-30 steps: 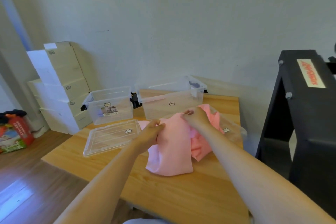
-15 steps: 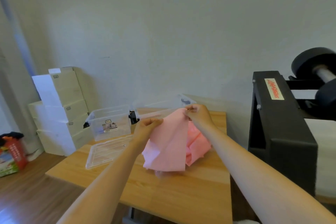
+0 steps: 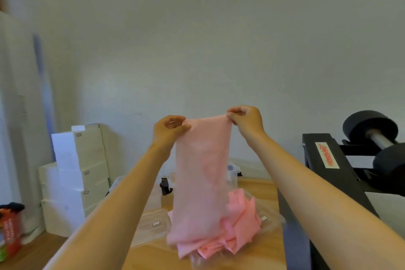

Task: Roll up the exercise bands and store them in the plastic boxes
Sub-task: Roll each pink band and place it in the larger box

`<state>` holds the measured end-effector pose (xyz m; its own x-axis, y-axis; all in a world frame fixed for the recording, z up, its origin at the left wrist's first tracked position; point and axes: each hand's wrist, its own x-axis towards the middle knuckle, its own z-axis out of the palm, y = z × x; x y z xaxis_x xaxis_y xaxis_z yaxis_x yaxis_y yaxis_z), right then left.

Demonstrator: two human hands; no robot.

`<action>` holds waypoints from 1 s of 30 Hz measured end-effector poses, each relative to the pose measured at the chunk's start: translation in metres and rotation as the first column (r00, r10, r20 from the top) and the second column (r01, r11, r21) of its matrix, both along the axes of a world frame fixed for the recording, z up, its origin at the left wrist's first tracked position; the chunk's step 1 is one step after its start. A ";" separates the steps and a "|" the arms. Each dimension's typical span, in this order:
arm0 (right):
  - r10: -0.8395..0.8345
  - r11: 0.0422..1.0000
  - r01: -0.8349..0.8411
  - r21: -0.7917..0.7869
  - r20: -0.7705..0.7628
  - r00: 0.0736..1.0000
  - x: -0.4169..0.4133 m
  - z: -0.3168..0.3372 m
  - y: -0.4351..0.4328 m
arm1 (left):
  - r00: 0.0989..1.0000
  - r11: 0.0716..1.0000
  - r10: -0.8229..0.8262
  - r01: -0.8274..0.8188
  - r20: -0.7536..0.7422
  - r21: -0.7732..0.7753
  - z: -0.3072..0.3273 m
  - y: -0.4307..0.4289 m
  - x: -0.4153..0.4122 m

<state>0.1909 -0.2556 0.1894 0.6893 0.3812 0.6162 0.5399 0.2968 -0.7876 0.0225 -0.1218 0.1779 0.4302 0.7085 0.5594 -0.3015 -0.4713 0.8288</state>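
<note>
A pink exercise band (image 3: 202, 171) hangs flat and upright in the air above the table, stretched between both hands at its top edge. The left hand (image 3: 168, 129) pinches the top left corner between thumb and curled fingers. The right hand (image 3: 245, 119) pinches the top right corner the same way. Both are raised on outstretched arms. The band's lower end reaches down to a loose pile of pink bands (image 3: 240, 223) lying on the wooden table (image 3: 258, 186); motion blur makes it hard to tell whether it touches the pile. Behind the hanging band the edge of a clear plastic box (image 3: 233, 173) shows, mostly hidden. A clear lid (image 3: 153, 223) lies flat on the table just left of the pile. Farther left, white cartons (image 3: 83, 171) are stacked on the floor against the wall, and a red bag (image 3: 9, 228) stands at the frame's edge. To the right stands a black rack (image 3: 328, 166) carrying a dumbbell (image 3: 372, 138).
</note>
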 end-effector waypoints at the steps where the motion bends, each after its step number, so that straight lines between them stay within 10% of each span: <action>1: -0.003 1.000 0.002 0.031 0.018 1.000 -0.003 0.014 -0.002 | 0.999 0.999 -0.043 0.043 0.010 -0.018 0.013 -0.001 -0.001; 6: -0.045 0.994 0.036 0.101 0.082 0.996 -0.010 0.056 -0.007 | 0.937 0.935 -0.322 0.338 0.136 -0.112 0.050 -0.005 -0.011; 17: 0.033 0.981 -0.065 -0.181 -0.174 0.984 0.048 -0.048 0.054 | 0.967 0.870 -0.255 0.233 0.007 -0.435 -0.042 0.070 0.042; 30: 0.046 0.996 -0.050 -0.072 -0.061 0.997 0.072 -0.058 0.101 | 0.984 0.940 -0.137 0.165 0.112 -0.299 -0.053 0.109 0.067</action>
